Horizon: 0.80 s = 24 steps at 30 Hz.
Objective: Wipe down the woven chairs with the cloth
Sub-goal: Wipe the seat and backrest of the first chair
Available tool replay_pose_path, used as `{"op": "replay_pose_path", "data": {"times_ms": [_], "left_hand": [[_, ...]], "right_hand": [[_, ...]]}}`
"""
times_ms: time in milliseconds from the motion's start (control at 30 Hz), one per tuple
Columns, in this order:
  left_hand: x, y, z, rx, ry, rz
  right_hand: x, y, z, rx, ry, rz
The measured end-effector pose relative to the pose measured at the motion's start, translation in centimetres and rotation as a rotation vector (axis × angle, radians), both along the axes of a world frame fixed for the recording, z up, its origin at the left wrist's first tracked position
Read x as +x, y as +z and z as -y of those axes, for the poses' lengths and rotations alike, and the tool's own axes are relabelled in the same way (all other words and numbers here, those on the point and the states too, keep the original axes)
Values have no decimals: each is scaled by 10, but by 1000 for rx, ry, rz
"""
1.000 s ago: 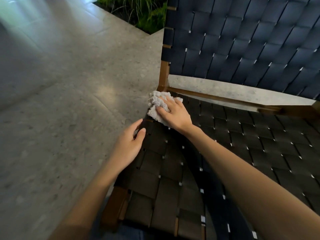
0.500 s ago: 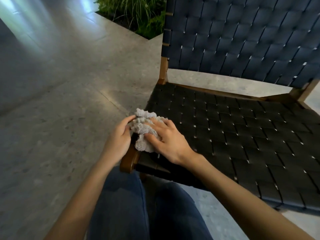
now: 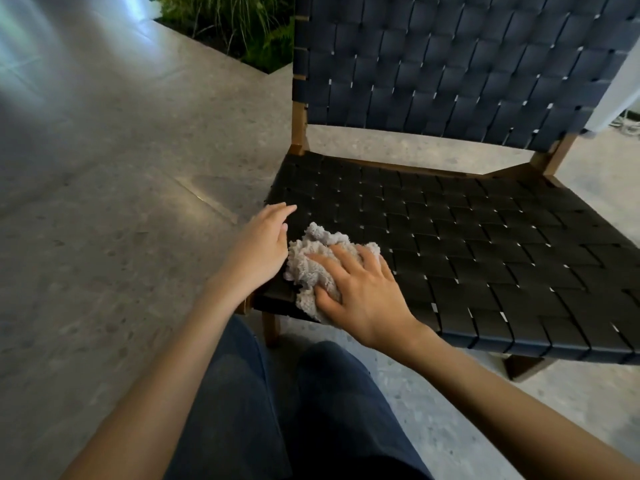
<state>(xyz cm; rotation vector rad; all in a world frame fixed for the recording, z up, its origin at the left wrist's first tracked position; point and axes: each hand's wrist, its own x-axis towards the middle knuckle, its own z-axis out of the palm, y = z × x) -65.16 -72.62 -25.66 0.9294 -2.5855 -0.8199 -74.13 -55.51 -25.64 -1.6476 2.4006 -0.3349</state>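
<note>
A woven chair with dark straps and a wooden frame stands in front of me, its backrest rising at the top right. A crumpled light grey cloth lies on the seat's front left corner. My right hand lies on the cloth, fingers spread over it and thumb hooked round its near edge. My left hand rests on the seat's left edge just beside the cloth, fingers straight and pointing toward the backrest.
Speckled grey stone floor stretches to the left and under the chair. A planter with green plants sits behind the chair's left side. My legs in dark blue trousers are at the bottom centre.
The cloth and my right hand came from the seat's back left corner to its front left corner. My left hand let go of the cloth and lies flat beside it. The view pulled back.
</note>
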Motion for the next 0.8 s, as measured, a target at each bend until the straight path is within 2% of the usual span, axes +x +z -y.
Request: {"op": "replay_pose_path", "data": {"times_ms": [167,500,800], "left_hand": [[-16,-9,15,-147,-97,275],[-66,-31,53,-263,-130,393],[-121,-55,82,-376,-116,454]], "right_hand": [[-26,-19,35,102,-108,105],[-96,-67,124,51,-313,83],[-180,-95,208,27,-380,65]]}}
